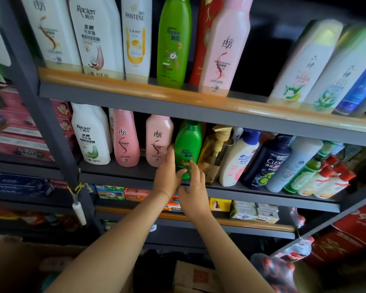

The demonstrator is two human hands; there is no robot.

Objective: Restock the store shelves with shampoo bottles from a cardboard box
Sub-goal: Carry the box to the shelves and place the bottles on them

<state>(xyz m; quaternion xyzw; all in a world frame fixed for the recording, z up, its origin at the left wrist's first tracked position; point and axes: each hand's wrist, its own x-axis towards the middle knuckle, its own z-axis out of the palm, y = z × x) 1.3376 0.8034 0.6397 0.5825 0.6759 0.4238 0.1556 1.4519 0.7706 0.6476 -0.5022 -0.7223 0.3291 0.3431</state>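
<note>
A dark metal store rack [57,132] fills the view, its shelves edged with a wooden lip. The upper shelf [135,89] carries tall bottles: white ones at the left, a tall green bottle [173,43] in the middle, a pale pink one [224,49] beside it, and more white and blue bottles tilted at the far right. The middle shelf [123,174] holds a white bottle [91,136] at the left, two pink bottles [126,140] next, then a gold pump bottle [215,153], a white and blue bottle [239,157], a dark bottle [266,163] and smaller bottles toward the right. Small boxes of soap [254,212] line the lower shelf. A cardboard box [194,275] sits low and near, between the person's forearms, partly hidden.

Both bare arms reach up from the near edge to a small green shampoo bottle [188,144], which stands upright on the middle shelf between the right pink bottle and the gold pump bottle. The left hand [167,176] grasps the bottle's lower left side, thumb across its front. The right hand [193,191] touches the bottle's base with its fingers, loosely curled, not closed around it.
</note>
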